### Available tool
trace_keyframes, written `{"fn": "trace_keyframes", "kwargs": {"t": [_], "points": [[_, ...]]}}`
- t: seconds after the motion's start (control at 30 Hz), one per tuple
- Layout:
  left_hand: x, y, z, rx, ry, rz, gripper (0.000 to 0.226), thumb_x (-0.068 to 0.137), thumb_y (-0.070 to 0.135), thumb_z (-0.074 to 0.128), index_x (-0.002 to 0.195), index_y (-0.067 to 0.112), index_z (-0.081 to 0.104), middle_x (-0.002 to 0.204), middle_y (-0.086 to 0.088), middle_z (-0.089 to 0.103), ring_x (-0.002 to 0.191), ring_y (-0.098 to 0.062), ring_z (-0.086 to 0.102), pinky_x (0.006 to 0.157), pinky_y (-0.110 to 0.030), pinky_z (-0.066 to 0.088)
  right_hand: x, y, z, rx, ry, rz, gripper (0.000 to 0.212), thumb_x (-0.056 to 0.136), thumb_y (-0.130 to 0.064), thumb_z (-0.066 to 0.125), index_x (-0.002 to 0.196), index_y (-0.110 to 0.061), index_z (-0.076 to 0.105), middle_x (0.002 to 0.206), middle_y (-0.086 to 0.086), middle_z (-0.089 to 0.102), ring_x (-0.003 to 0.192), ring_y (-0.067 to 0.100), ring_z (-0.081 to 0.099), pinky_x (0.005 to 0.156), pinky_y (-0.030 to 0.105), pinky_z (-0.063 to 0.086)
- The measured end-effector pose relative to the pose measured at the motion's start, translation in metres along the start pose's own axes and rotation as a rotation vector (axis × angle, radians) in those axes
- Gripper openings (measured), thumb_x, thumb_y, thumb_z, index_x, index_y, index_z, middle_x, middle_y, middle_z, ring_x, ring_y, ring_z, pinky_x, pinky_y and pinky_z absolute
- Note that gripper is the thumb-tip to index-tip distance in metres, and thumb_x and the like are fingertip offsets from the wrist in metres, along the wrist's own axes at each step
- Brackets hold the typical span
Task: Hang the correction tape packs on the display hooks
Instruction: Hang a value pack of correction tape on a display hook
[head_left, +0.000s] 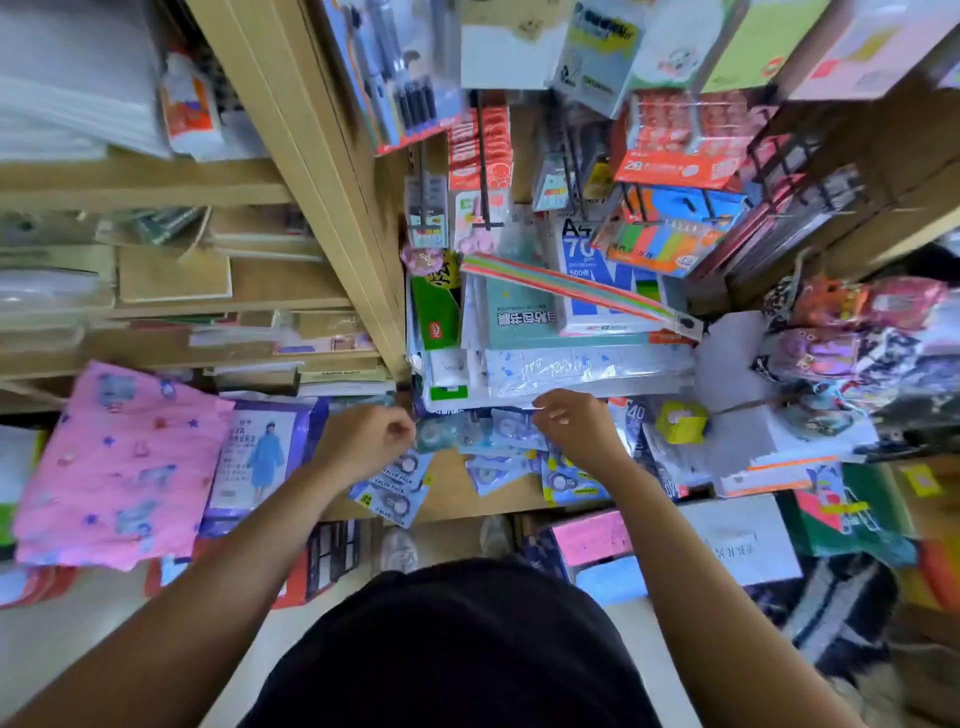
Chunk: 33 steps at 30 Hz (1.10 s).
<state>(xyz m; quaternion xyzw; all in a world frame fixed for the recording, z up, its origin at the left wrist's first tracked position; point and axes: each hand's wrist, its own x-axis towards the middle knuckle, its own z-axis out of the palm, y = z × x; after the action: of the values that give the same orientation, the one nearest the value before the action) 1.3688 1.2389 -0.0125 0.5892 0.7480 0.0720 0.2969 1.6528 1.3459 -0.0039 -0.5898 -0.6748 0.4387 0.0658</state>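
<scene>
Blue packs (395, 491) lie scattered on the wooden shelf (452, 470), some over its near edge. The left hand (366, 441) is curled and pinches the edge of one. The right hand (571, 423) is curled over others; I cannot tell if it holds any. The hooks (483, 166) are farther back.

The correction tape packs (395, 486) are pale blue cards with round tape wheels, some printed VALUE PACK. They lie flat in a loose, overlapping scatter across the near wooden counter (452, 499). The black display hooks (483, 166) jut out farther back
</scene>
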Motion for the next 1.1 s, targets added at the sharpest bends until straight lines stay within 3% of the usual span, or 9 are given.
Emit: {"fn": "trace_keyframes", "kwargs": {"t": [0.13, 0.37, 0.47, 0.63, 0.77, 0.83, 0.93, 1.03, 1.1], "points": [[-0.017, -0.026, 0.062, -0.091, -0.108, -0.165, 0.019, 0.087, 0.038, 0.057, 0.080, 0.027, 0.071, 0.078, 0.009, 0.071, 0.077, -0.014, 0.067, 0.069, -0.034, 0.054, 0.001, 0.041, 0.037, -0.022, -0.187, 0.119, 0.016, 0.087, -0.022, 0.067, 0.102, -0.022, 0.073, 0.094, 0.002, 0.074, 0.089, 0.021, 0.069, 0.081, 0.036, 0.056], [-0.042, -0.066, 0.151, -0.392, -0.225, -0.482, 0.016, 0.078, 0.043, 0.061, 0.065, 0.036, 0.067, 0.078, 0.008, 0.072, 0.080, -0.015, 0.068, 0.080, -0.042, 0.056, 0.019, 0.099, 0.088, -0.189, -0.365, 0.178, 0.016, 0.087, -0.025, 0.065, 0.101, -0.024, 0.072, 0.091, -0.005, 0.070, 0.089, 0.016, 0.066, 0.076, 0.026, 0.047], [-0.041, -0.087, 0.192, -0.477, -0.224, -0.646, 0.012, 0.078, 0.044, 0.065, 0.072, 0.035, 0.070, 0.085, 0.007, 0.074, 0.087, -0.019, 0.069, 0.083, -0.035, 0.054, 0.038, 0.116, 0.114, -0.273, -0.478, 0.163, 0.018, 0.089, -0.023, 0.062, 0.104, -0.021, 0.071, 0.095, -0.005, 0.068, 0.091, 0.015, 0.063, 0.075, 0.024, 0.040], [-0.025, -0.099, 0.230, -0.597, -0.106, -0.796, 0.013, 0.090, 0.020, 0.065, 0.088, 0.013, 0.076, 0.084, 0.007, 0.065, 0.075, -0.009, 0.058, 0.062, -0.018, 0.040, 0.077, 0.133, 0.164, -0.415, -0.596, 0.100, 0.019, 0.091, -0.026, 0.063, 0.106, -0.021, 0.073, 0.107, 0.000, 0.073, 0.099, 0.019, 0.065, 0.075, 0.023, 0.036], [-0.001, -0.126, 0.275, -0.695, -0.070, -0.960, 0.020, 0.080, 0.022, 0.055, 0.069, 0.006, 0.056, 0.080, -0.008, 0.054, 0.065, -0.019, 0.051, 0.057, -0.032, 0.029, 0.109, 0.141, 0.218, -0.481, -0.665, 0.068, 0.020, 0.093, -0.027, 0.060, 0.108, -0.018, 0.070, 0.111, 0.006, 0.070, 0.108, 0.026, 0.061, 0.078, 0.026, 0.034], [0.016, -0.145, 0.298, -0.728, -0.037, -1.009, 0.017, 0.085, 0.016, 0.056, 0.069, 0.011, 0.051, 0.081, -0.009, 0.054, 0.080, -0.032, 0.061, 0.058, -0.038, 0.025, 0.126, 0.145, 0.249, -0.488, -0.682, 0.046, 0.020, 0.094, -0.026, 0.060, 0.108, -0.016, 0.070, 0.111, 0.007, 0.070, 0.108, 0.026, 0.061, 0.082, 0.028, 0.038], [0.040, -0.169, 0.327, -0.834, 0.148, -1.075, 0.027, 0.088, 0.022, 0.069, 0.112, 0.009, 0.066, 0.110, -0.009, 0.071, 0.109, -0.025, 0.065, 0.074, -0.027, 0.042, 0.147, 0.155, 0.294, -0.460, -0.674, 0.014, 0.028, 0.093, -0.027, 0.062, 0.119, -0.017, 0.065, 0.117, 0.005, 0.068, 0.108, 0.026, 0.062, 0.094, 0.036, 0.047], [0.066, -0.180, 0.346, -0.993, 0.340, -1.137, 0.048, 0.082, 0.025, 0.080, 0.122, 0.011, 0.058, 0.097, 0.008, 0.065, 0.095, -0.016, 0.064, 0.074, -0.022, 0.049, 0.163, 0.164, 0.325, -0.559, -0.544, -0.218, 0.048, 0.093, -0.026, 0.062, 0.140, -0.021, 0.051, 0.141, 0.002, 0.050, 0.126, 0.026, 0.047, 0.104, 0.042, 0.043], [0.084, -0.183, 0.354, -1.062, 0.413, -1.145, 0.057, 0.079, 0.023, 0.083, 0.124, 0.007, 0.052, 0.104, -0.001, 0.064, 0.091, -0.016, 0.060, 0.072, -0.017, 0.047, 0.173, 0.167, 0.336, -0.704, -0.460, -0.410, 0.058, 0.092, -0.027, 0.063, 0.147, -0.021, 0.043, 0.151, 0.002, 0.040, 0.138, 0.029, 0.034, 0.111, 0.045, 0.034]]}}
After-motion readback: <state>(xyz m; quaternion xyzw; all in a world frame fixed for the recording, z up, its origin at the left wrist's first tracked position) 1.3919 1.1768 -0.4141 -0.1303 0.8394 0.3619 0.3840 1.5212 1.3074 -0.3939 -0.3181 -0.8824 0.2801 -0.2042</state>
